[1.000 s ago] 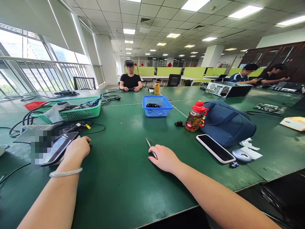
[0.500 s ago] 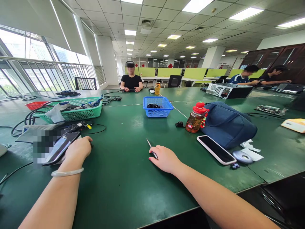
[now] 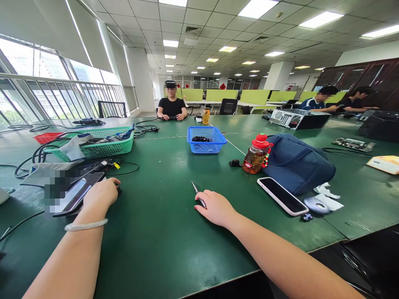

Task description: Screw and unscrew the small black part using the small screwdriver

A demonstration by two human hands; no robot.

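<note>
Likely metal tool [image 3: 195,188] in right hand [image 3: 215,207]

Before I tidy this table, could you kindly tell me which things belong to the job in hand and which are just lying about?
Job in hand, it seems:
slim pointed tool, in the right hand
screened device, by the left hand

Apparently just lying about:
blue basket
red-lidded jar
phone
navy bag
</note>
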